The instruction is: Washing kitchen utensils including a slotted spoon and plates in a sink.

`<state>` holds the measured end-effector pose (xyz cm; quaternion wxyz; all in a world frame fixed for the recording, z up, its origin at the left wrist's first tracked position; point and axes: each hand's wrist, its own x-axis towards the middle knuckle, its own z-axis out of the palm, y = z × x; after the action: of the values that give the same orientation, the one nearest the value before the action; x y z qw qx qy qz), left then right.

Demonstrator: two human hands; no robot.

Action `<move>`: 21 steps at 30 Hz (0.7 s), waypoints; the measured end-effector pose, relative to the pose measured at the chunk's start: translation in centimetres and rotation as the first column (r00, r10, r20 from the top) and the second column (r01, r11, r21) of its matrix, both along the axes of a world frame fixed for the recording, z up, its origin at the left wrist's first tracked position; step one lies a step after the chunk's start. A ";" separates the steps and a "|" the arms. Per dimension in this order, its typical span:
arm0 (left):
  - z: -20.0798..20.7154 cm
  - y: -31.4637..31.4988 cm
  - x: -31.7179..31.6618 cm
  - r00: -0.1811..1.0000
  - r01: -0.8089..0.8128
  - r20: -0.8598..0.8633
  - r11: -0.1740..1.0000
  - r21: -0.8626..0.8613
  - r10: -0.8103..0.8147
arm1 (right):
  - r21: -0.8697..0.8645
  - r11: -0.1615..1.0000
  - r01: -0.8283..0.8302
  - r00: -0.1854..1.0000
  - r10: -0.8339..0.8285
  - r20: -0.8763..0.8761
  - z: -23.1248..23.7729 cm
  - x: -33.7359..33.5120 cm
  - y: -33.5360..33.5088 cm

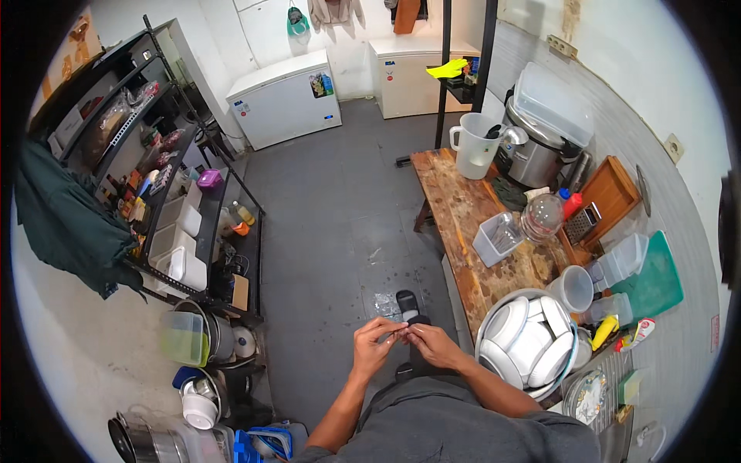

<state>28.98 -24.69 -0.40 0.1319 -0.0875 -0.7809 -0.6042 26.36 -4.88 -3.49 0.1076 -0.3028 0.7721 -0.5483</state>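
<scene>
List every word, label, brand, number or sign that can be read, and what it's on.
I won't copy wording or brands; print shows here:
Left chest freezer: dark lettering, round red mark; colourful sticker, its print too small.
Right chest freezer: dark lettering, round red mark.
Red-and-white packet: too small to read.
Reddish wall label: too small to read.

Ahead of the left hand (376, 345) and right hand (434, 343), a rack (216, 207) stands left, a table (448, 202) bearing a jug (475, 150) and a box (488, 248) stands right, and two freezers (282, 106) stand beyond.
</scene>
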 end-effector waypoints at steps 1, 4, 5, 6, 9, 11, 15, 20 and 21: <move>0.1 -0.1 -1.2 1.000 0.012 -0.007 1.000 -0.011 -0.013 | -0.005 1.000 -0.002 1.000 0.002 0.000 -0.4 -1.1 0.0; -0.4 -0.7 -4.2 1.000 0.027 -0.010 0.999 -0.019 -0.027 | 0.043 0.999 -0.015 1.000 0.016 -0.004 -1.3 -4.4 0.0; -0.6 -0.9 -5.2 1.000 0.020 -0.015 1.000 -0.022 -0.021 | 0.030 0.999 -0.027 1.000 0.027 0.001 -1.3 -5.4 -0.2; -0.8 -1.1 -6.3 1.000 0.024 -0.005 0.999 -0.026 -0.024 | 0.017 0.999 -0.039 0.999 0.039 0.004 -1.2 -6.5 -0.4; -0.4 -1.6 -10.2 0.999 0.031 -0.008 0.999 -0.033 -0.031 | 0.043 0.996 -0.077 0.997 0.077 -0.006 -0.9 -11.2 -0.6; -0.3 -1.9 -13.0 0.999 0.032 -0.017 0.999 -0.036 -0.032 | 0.046 0.994 -0.104 0.995 0.104 -0.007 -0.1 -14.4 -1.0; 0.6 -2.1 -18.8 0.999 -0.034 -0.033 0.999 -0.014 0.034 | 0.050 0.989 -0.138 0.986 0.142 -0.082 1.1 -21.2 -1.6; 0.9 -2.8 -25.8 0.998 -0.029 -0.057 0.999 -0.031 0.027 | 0.099 0.982 -0.159 0.976 0.172 -0.132 0.4 -29.0 -1.7; 1.3 -2.6 -27.0 0.998 -0.031 -0.057 0.999 -0.018 0.030 | 0.096 0.982 -0.163 0.975 0.175 -0.136 0.4 -30.3 -1.8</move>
<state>1.95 -27.34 0.90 0.1624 -0.0937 -0.7838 -0.5920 -3.94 -6.71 -3.09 0.1106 -0.4016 0.7716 -0.4807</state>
